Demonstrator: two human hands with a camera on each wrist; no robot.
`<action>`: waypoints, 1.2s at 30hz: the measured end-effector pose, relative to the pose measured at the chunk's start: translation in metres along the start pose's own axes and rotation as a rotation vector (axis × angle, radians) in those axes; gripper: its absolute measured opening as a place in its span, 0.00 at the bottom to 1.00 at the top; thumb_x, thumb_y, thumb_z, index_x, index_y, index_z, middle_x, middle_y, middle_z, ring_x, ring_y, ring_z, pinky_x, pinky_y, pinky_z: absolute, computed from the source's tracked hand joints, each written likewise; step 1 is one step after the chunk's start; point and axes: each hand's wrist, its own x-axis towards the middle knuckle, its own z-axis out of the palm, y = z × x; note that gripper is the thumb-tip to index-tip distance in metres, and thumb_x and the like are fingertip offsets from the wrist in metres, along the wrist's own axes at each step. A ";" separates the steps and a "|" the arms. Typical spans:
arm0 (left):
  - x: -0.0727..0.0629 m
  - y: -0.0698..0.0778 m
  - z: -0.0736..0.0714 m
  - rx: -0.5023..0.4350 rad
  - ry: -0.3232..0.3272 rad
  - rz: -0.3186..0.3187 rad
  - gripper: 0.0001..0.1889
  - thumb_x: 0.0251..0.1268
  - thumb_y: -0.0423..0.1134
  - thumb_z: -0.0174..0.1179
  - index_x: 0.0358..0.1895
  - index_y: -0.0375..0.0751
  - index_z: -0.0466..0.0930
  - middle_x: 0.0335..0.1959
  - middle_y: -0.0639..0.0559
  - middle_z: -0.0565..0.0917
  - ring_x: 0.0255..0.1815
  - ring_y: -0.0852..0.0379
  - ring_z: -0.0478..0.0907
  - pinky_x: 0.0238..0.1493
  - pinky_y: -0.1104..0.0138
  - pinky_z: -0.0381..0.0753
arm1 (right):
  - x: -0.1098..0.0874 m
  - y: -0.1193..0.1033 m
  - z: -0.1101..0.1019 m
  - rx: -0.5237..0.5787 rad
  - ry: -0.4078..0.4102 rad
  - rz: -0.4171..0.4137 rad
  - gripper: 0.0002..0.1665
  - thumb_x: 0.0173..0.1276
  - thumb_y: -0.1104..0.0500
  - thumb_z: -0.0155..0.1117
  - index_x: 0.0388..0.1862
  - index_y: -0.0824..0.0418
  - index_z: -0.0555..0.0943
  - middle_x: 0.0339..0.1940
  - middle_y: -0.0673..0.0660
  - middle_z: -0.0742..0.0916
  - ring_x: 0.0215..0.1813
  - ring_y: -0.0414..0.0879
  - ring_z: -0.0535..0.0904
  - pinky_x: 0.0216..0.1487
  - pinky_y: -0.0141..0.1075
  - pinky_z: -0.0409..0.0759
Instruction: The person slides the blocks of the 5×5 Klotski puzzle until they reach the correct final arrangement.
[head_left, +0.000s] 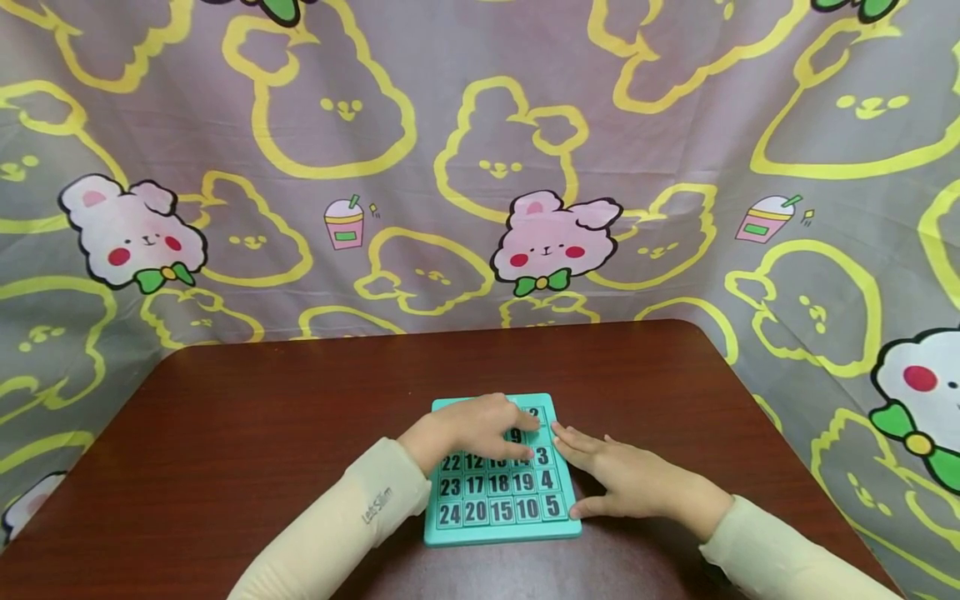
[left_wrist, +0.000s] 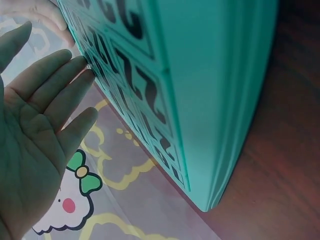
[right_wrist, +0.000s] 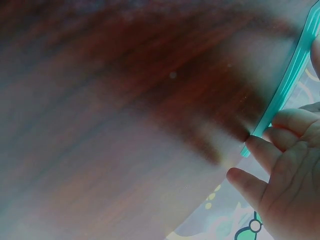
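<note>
A turquoise sliding number puzzle (head_left: 502, 533) lies flat on the table, its tiles bearing black numbers. My left hand (head_left: 483, 429) reaches over its upper rows with fingers extended, the fingertips down at the tiles near the right-hand columns. It hides several upper-left tiles. A bare turquoise gap shows in the right column, just under the 2 tile. Along the puzzle's right edge rests my right hand (head_left: 626, 475), its fingers straight against the frame and the thumb by the lower right corner. In the right wrist view its fingertips (right_wrist: 257, 145) meet the frame's rim.
The dark reddish-brown wooden table (head_left: 262, 417) extends around the puzzle, with rounded far corners. Behind it hangs a grey curtain (head_left: 420, 192) with yellow outlines and cartoon rabbits, which also runs along both sides.
</note>
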 end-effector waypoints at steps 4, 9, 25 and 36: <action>-0.001 -0.002 0.000 -0.007 0.013 0.002 0.28 0.72 0.54 0.56 0.70 0.47 0.73 0.69 0.56 0.76 0.70 0.60 0.72 0.69 0.65 0.72 | -0.001 -0.001 0.000 0.008 0.000 0.005 0.55 0.63 0.32 0.63 0.79 0.60 0.58 0.83 0.58 0.56 0.80 0.55 0.60 0.68 0.69 0.63; -0.009 -0.003 0.000 -0.001 0.059 0.020 0.26 0.71 0.53 0.57 0.68 0.47 0.75 0.65 0.57 0.80 0.67 0.61 0.76 0.66 0.66 0.75 | -0.002 -0.001 0.000 0.018 0.004 -0.001 0.55 0.63 0.33 0.64 0.79 0.60 0.58 0.83 0.59 0.56 0.79 0.56 0.61 0.68 0.69 0.62; -0.026 0.029 0.011 -0.008 0.012 0.146 0.25 0.75 0.54 0.52 0.67 0.45 0.77 0.67 0.51 0.77 0.63 0.63 0.78 0.63 0.70 0.76 | -0.002 0.001 0.000 0.011 0.001 -0.012 0.55 0.64 0.32 0.62 0.79 0.61 0.58 0.83 0.58 0.55 0.80 0.56 0.59 0.69 0.68 0.62; -0.019 0.028 0.015 -0.022 -0.019 0.153 0.24 0.75 0.53 0.54 0.66 0.44 0.77 0.67 0.51 0.78 0.66 0.63 0.75 0.64 0.71 0.75 | -0.001 0.002 0.000 0.019 -0.006 -0.003 0.55 0.64 0.31 0.61 0.80 0.60 0.58 0.83 0.57 0.54 0.80 0.55 0.59 0.69 0.67 0.62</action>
